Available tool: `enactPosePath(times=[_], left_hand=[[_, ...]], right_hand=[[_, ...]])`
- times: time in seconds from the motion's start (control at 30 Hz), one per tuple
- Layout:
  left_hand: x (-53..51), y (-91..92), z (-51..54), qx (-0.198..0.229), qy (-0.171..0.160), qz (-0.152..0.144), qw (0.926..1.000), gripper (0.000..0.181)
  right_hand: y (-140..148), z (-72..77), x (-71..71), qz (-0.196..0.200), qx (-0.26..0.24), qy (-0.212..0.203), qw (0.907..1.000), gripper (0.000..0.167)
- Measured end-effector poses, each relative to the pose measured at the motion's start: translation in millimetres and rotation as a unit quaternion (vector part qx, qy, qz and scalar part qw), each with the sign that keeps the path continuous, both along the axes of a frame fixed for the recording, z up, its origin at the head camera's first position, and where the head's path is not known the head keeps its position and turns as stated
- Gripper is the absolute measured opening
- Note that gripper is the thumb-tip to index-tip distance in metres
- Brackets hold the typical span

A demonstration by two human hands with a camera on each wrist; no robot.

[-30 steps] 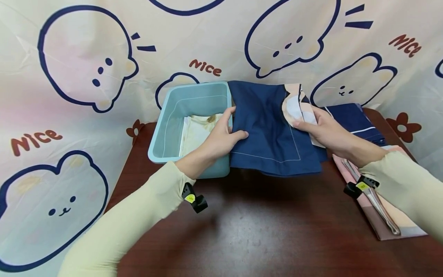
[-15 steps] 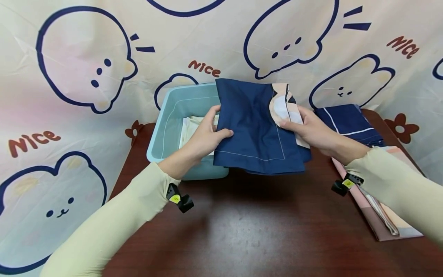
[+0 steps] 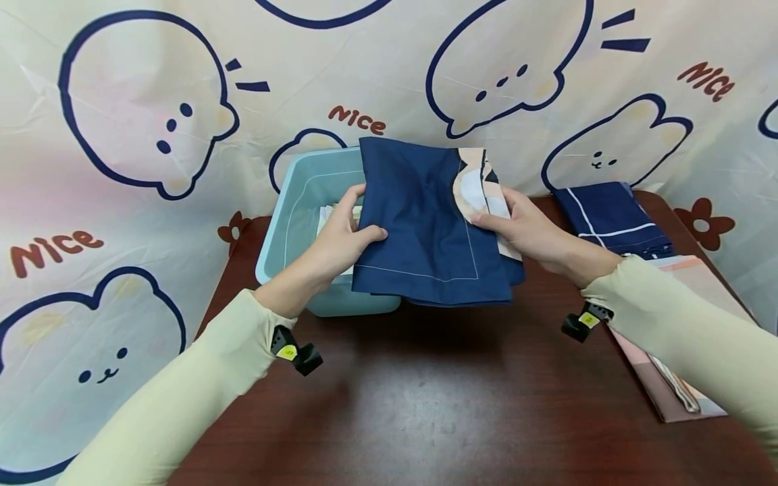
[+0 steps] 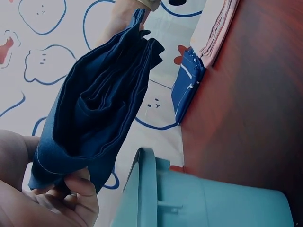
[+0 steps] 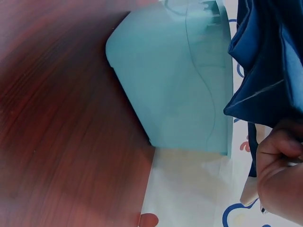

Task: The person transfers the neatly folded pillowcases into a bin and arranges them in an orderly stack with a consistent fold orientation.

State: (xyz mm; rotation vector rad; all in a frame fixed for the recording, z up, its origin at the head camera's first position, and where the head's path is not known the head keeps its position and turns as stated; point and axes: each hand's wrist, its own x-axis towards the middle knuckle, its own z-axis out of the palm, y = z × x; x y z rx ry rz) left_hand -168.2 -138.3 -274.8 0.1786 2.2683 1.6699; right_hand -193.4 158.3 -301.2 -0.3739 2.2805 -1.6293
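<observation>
A folded navy cloth (image 3: 419, 216), with a thin white stitched line and a cream-and-white printed patch, is held up between both hands. My left hand (image 3: 331, 246) pinches its left edge, thumb in front. The right hand (image 3: 537, 233) grips the patterned right edge. In the left wrist view the folded layers of the navy cloth (image 4: 90, 104) hang open at the side. Behind and below it stands a teal plastic bin (image 3: 292, 216), whose right part the cloth hides. Pale folded fabric (image 3: 325, 217) lies inside the bin, mostly covered from sight.
At the table's right lie a folded navy cloth with white lines (image 3: 614, 216) and, nearer, a folded pink, peach and brown cloth (image 3: 650, 385) partly under the right sleeve. The dark red wooden table (image 3: 425, 398) meets a printed backdrop (image 3: 401, 81) behind.
Both hands have carried the navy cloth leftward, from beside the bin to over its right part. The pale fabric in the bin is now mostly hidden.
</observation>
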Motion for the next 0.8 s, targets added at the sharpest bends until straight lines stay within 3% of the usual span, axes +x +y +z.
enactPosePath(times=[0.47, 0.8], left_hand=[[-6.9, -26.7, 0.5, -0.039, 0.009, 0.008, 0.9992, 0.069], [-7.0, -45.5, 7.2, -0.063, 0.013, 0.018, 0.9978, 0.07]], right_hand=[[-27, -3.3, -12.7, 0.013, -0.009, 0.003, 0.9999, 0.051], [-51, 2.3, -18.4, 0.026, -0.011, 0.012, 0.9995, 0.052]])
